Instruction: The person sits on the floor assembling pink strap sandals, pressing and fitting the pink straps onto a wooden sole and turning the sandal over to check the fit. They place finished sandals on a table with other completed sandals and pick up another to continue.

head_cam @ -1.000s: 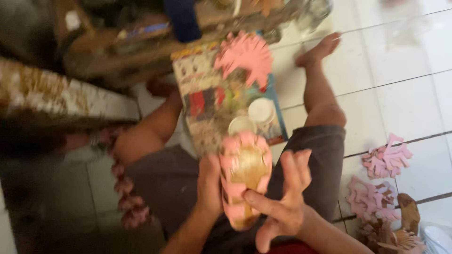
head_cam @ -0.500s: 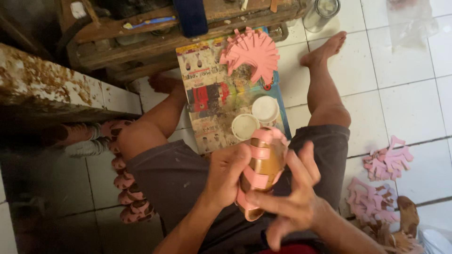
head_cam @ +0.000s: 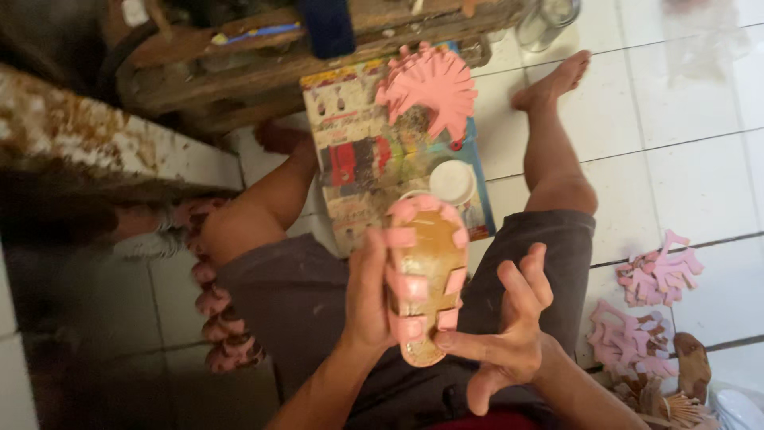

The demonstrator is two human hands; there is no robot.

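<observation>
White floor tiles [head_cam: 700, 103] make up the ground on which the person is seated, legs spread, in dark shorts [head_cam: 318, 302]. Nearest the camera, a small sandal sole [head_cam: 426, 279] with pink straps folded over its tan underside is held upright above the lap. It is gripped along its edge by the left hand [head_cam: 368, 299], whose fingers are curled round the side. The right hand [head_cam: 501, 338] is spread wide, its fingers fanned; only a fingertip is pressed against the lower strap of the sole, and nothing is grasped by it. To the right of that hand, loose pink cut-out strap pieces [head_cam: 645, 310] are piled on the tiles. To the left of the left hand, a string of pink pieces [head_cam: 215, 306] is seen beside the thigh. Just beyond the sole, a printed cardboard sheet [head_cam: 358, 159] is laid between the legs, with a round white lid [head_cam: 451, 181] on it. Farther still, a fanned stack of pink straps [head_cam: 430, 84] rests on the sheet's far end, before a worn wooden bench [head_cam: 263, 64].
</observation>
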